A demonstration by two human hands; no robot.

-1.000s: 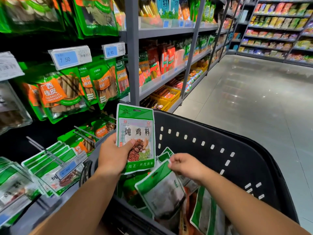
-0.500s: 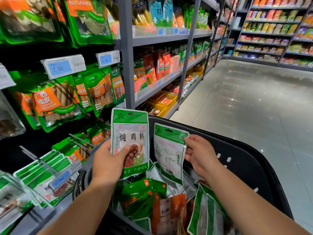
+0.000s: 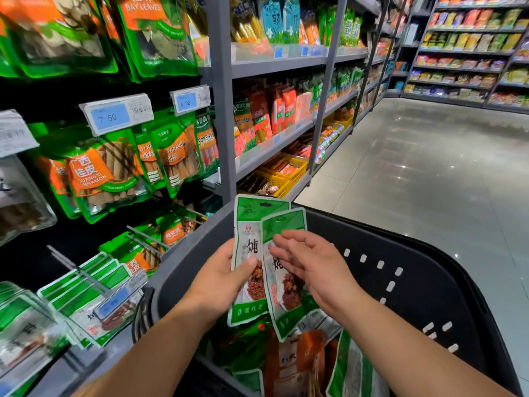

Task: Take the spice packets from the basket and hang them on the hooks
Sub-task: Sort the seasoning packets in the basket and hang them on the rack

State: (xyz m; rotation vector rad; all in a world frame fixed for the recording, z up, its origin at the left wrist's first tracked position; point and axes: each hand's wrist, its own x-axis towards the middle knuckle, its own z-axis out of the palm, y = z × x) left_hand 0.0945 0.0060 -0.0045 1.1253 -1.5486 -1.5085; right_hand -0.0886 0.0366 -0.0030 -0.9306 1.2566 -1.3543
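Note:
My left hand [image 3: 220,279] grips two green-and-white spice packets above the black basket [image 3: 415,270]. The first packet [image 3: 247,224] stands upright with its hang hole on top. The second packet [image 3: 286,308] overlaps its right side, tilted a little. My thumb presses on the front of the first packet. My right hand [image 3: 312,265] hovers in front of the second packet with its fingers straight and spread, holding nothing. More green and orange packets [image 3: 289,359] lie in the basket. Metal hooks [image 3: 143,237] stick out from the dark shelf panel at lower left, carrying similar packets [image 3: 94,299].
Cinnamon bags [image 3: 108,170] hang above under price tags [image 3: 117,116]. A grey shelf upright [image 3: 221,110] stands just left of the basket's far rim. Shelves with red and yellow goods run back along the aisle. Grey tiled floor [image 3: 415,181] stretches to the right.
My right hand brought the second packet over to the first, turned it face forward, and let go of it. My left hand now holds both. The view has tilted slightly downward.

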